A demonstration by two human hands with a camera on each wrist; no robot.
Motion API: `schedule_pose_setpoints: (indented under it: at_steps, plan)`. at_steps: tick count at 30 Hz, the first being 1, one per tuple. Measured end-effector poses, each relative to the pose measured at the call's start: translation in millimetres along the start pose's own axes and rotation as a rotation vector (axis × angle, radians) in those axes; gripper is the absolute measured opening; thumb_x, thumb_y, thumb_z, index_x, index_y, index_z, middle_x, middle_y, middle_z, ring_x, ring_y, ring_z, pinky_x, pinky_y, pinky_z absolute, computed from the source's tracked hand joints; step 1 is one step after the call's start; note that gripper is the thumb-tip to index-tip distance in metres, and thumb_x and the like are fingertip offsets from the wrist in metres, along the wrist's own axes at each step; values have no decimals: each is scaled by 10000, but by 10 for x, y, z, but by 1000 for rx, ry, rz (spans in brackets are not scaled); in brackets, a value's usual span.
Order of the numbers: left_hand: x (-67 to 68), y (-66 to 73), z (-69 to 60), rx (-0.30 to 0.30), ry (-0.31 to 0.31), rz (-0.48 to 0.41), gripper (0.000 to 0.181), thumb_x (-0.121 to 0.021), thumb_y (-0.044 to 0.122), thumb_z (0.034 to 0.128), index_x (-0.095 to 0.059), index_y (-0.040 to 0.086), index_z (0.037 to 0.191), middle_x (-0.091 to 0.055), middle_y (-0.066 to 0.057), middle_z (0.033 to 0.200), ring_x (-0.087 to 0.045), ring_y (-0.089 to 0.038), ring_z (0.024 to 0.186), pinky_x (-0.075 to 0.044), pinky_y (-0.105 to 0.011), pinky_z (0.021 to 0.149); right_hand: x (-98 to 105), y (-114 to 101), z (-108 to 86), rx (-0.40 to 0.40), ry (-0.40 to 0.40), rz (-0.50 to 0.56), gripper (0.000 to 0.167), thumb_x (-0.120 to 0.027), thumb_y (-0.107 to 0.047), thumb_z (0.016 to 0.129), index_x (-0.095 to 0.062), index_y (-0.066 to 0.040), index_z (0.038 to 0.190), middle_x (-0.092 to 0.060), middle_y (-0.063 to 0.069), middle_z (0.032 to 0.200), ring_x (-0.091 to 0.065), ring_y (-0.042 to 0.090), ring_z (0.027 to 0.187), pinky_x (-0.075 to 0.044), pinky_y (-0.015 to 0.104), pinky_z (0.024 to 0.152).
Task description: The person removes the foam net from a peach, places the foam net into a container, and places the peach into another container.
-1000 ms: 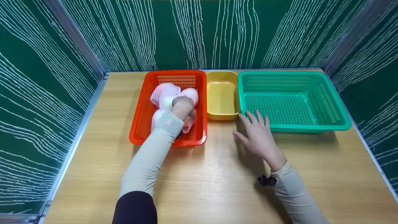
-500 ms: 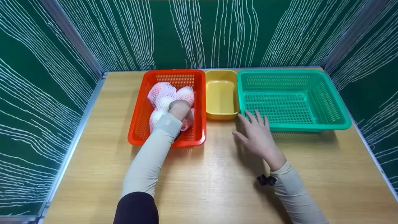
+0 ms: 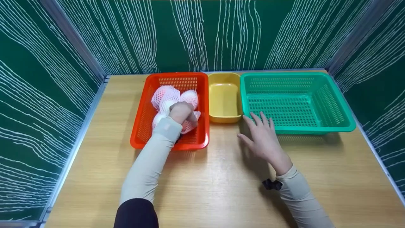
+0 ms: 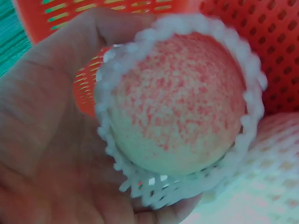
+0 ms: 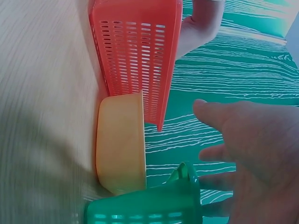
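Note:
In the head view my left hand (image 3: 182,112) reaches down into the red basket (image 3: 202,144). It grips a peach (image 4: 180,102), pale with pink speckles, in a white foam net (image 4: 254,88); the left wrist view shows thumb and fingers curled round the net. Several more netted fruits (image 3: 168,96) lie beside that hand in the basket, partly covered by it. My right hand (image 3: 264,139) holds nothing. Its fingers are spread and rather straight, by the front left corner of the green basket (image 3: 310,129); whether the fingertips touch the rim I cannot tell.
Between the two baskets stands a yellow tub (image 3: 225,118), close against both. All three stand at the back of a wooden table (image 3: 221,183). Green panels (image 3: 212,34) with white wavy lines enclose the back and sides.
My left hand has shifted slightly left within the red basket, and a little more of the netted peach shows beside it. The right hand has stayed in place.

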State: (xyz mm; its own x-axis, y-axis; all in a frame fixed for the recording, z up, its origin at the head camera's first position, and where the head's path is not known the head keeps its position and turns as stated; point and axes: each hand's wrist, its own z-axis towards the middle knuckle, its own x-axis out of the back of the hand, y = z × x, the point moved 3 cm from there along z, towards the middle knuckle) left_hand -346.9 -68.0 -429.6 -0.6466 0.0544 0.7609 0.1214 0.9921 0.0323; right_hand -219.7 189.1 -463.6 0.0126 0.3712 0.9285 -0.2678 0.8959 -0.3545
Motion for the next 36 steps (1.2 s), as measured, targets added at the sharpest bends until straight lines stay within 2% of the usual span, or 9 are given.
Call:
schedule_pose_setpoints:
  at_steps: [2, 4, 7, 12, 20, 23, 25, 30, 36]
  plan:
    - [17, 31, -92, 61, -1, -99, 661, -812, 363, 757, -548, 112, 1308, -535, -112, 1263, -498, -272, 1096, -451, -420, 926, 16, -11, -10, 22, 31, 5, 689, -649, -411, 921, -390, -82, 1468, -323, 225, 1502, -165, 498, 1390, -121, 669, 1077]
    - [42, 44, -175, 122, -6, -237, 554, -845, 283, 735, -597, 136, 1209, -578, -87, 1155, -538, -271, 1041, -502, -413, 856, 34, -21, -23, 51, 70, 14, 672, -658, -390, 919, -409, -66, 1453, -349, 233, 1483, -211, 492, 1377, -174, 645, 1079]
    - [78, 23, -273, 165, -23, -421, 551, -876, 200, 692, -601, 179, 1170, -589, -59, 1095, -553, -251, 1002, -530, -405, 791, 63, -46, -44, 100, 133, 28, 635, -667, -362, 918, -450, -37, 1419, -400, 236, 1447, -292, 463, 1348, -243, 606, 1072]
    - [126, -52, -437, 115, 13, -447, 633, -894, 265, 666, -568, 221, 1206, -593, -35, 1097, -571, -252, 999, -531, -442, 817, 100, -95, -85, 155, 209, 56, 573, -676, -338, 915, -518, -16, 1361, -465, 215, 1395, -383, 403, 1302, -315, 557, 1052]
    - [195, -127, -733, -90, 158, -250, 784, -857, 387, 693, -456, 194, 1339, -561, -8, 1139, -537, -225, 1019, -469, -470, 946, 132, -155, -166, 229, 276, 86, 503, -704, -289, 893, -574, -19, 1298, -531, 191, 1327, -459, 373, 1238, -378, 540, 1009]
    - [174, -118, -859, -146, 201, -253, 886, -866, 372, 681, -381, 208, 1405, -534, 3, 1176, -521, -213, 1024, -488, -471, 920, 142, -173, -204, 255, 306, 100, 489, -716, -275, 884, -588, -19, 1281, -550, 182, 1304, -481, 364, 1215, -392, 531, 998]
    - [142, -97, -939, -219, 241, -252, 882, -865, 340, 675, -379, 180, 1393, -542, -16, 1159, -534, -211, 997, -514, -430, 873, 146, -183, -229, 273, 319, 115, 480, -718, -266, 882, -594, -16, 1272, -560, 174, 1291, -491, 360, 1202, -398, 523, 991]
    - [32, -1, -1161, -422, 348, -288, 734, -855, 244, 672, -422, 159, 1259, -553, -10, 1063, -555, -194, 929, -511, -338, 769, 167, -194, -286, 302, 336, 135, 464, -724, -248, 876, -604, -17, 1260, -574, 147, 1274, -501, 334, 1187, -404, 501, 979]
    - [-125, 178, -1444, -577, 462, -308, 709, -863, 230, 666, -441, 174, 1234, -523, 29, 1081, -503, -145, 966, -492, -313, 798, 214, -185, -359, 343, 374, 148, 448, -737, -201, 861, -613, -15, 1249, -590, 150, 1248, -515, 329, 1166, -418, 489, 961]
